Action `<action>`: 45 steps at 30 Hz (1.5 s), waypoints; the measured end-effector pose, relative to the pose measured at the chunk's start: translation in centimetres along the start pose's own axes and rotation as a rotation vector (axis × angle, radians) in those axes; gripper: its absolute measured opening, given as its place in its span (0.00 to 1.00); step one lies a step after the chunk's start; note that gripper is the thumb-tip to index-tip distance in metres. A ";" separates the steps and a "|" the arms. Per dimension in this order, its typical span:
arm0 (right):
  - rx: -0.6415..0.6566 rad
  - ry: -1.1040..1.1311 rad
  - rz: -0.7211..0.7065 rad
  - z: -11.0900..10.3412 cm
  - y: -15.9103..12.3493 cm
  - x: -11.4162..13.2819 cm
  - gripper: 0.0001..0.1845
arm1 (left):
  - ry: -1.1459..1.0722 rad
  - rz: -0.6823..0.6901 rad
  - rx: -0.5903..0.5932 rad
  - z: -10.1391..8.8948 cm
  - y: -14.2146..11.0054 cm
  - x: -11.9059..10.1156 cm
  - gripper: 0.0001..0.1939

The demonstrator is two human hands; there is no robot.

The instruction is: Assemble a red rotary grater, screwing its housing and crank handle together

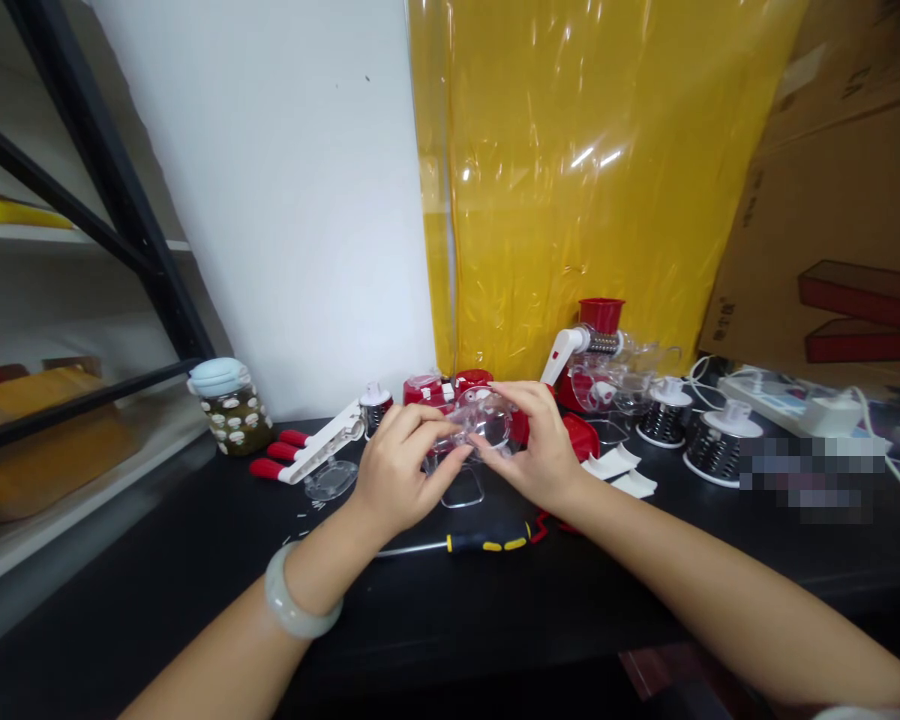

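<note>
Between my two hands is a clear plastic part (489,428) with a round opening, held just above the black table. My left hand (405,465) pinches its left side with thumb and fingers. On the other side, my right hand (536,445) grips it, thumb below and fingers over the top. A clear flat loop-shaped piece (463,488) lies under the part. Nearer to me rests a screwdriver (487,541) with a dark blue and yellow handle, its shaft pointing left. Red plastic parts (424,393) stand behind my hands, partly hidden by them.
White handles with red grips (307,455) and a clear lid (331,480) lie left, near a patterned jar (229,408). Rightward stand a red-and-clear rotary grater (600,360), metal grater drums (722,445), white pieces (622,470) and a power strip (802,415) with cables.
</note>
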State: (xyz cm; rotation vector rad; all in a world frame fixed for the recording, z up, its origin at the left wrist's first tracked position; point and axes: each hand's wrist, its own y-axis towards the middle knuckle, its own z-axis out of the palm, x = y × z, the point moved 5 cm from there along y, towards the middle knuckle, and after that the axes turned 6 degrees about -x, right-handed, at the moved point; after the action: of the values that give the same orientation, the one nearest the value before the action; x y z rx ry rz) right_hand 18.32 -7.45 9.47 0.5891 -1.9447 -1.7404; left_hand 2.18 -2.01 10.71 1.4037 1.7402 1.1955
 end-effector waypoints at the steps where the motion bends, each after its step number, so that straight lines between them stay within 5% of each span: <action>1: -0.004 -0.004 0.015 0.1 -0.1 0.0 0.35 | -0.014 -0.013 -0.019 -0.1 0.1 -0.1 0.07; 5: 0.023 0.057 0.008 0.6 -0.4 0.2 0.38 | -0.152 -0.124 -0.074 -0.3 0.2 0.1 0.04; 11: 0.222 0.190 -0.183 0.9 -0.6 1.6 0.41 | -0.561 -0.492 -0.189 -0.7 -0.2 3.7 0.10; 16: 0.229 0.182 -0.184 0.0 0.2 1.8 0.39 | -0.750 -0.604 0.049 -0.3 0.3 4.1 0.12; 22: 0.498 0.236 -0.230 1.4 -0.5 2.1 0.44 | -0.902 -0.789 0.227 1.1 -0.6 3.0 0.21; 31: 0.502 0.251 -0.228 1.9 -1.2 2.2 0.59 | -0.847 -0.795 0.248 1.2 -0.6 2.7 0.24; 45: 0.365 0.288 -0.076 1.3 -0.7 0.6 0.56 | -1.069 -0.788 0.193 1.3 -0.4 3.5 0.21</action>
State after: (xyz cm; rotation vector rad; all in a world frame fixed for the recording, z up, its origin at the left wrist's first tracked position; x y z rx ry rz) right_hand 17.03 -6.87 8.64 0.9925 -2.0580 -1.2595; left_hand 2.19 1.65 10.09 0.9540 1.3457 -0.1732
